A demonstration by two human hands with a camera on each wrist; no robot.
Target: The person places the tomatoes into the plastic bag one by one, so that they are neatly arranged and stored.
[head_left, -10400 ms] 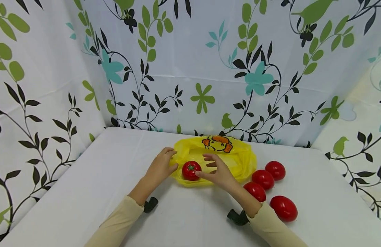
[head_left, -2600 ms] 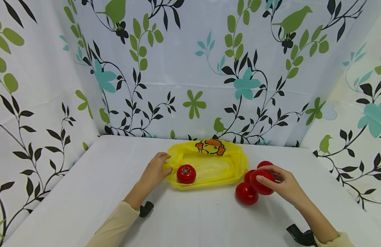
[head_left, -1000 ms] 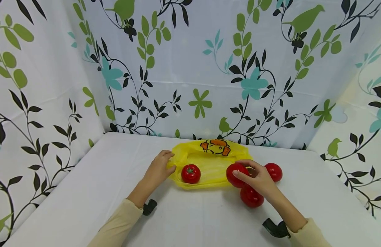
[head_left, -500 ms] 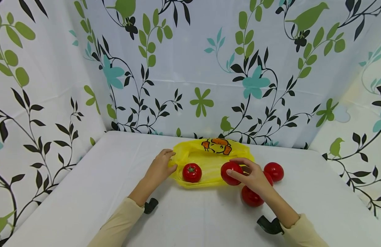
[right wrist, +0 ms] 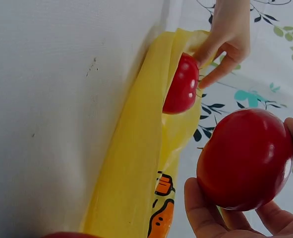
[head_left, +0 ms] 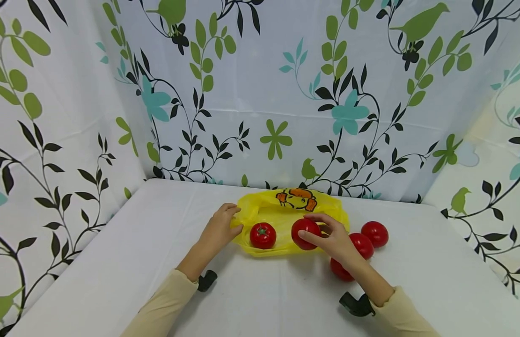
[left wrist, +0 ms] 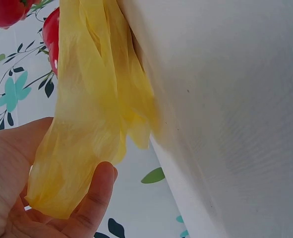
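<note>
A yellow plastic bag (head_left: 247, 206) with an orange-and-black cartoon print lies with its mouth spread wide. My left hand (head_left: 217, 229) holds its left edge; in the left wrist view the bag (left wrist: 87, 109) hangs between thumb and fingers. Inside the bag's left end sits a red tomato (head_left: 262, 235) with a green stem top. My right hand (head_left: 337, 236) grips another red tomato (head_left: 305, 233) between thumb and fingers, over the bag's right half. In the right wrist view this held tomato (right wrist: 245, 158) is raised beside the bag (right wrist: 131, 168).
To the right of the bag, three tomatoes rest on the white table (head_left: 260, 304): a far one (head_left: 374, 233), a middle one (head_left: 362, 245) and a near one (head_left: 340, 270) partly behind my right forearm. A patterned curtain (head_left: 243, 103) closes off the back and sides.
My right hand has left the tomato in the bag, picked up another from the group at right, and carried it left over the bag. My left hand stays at the bag's left edge.
</note>
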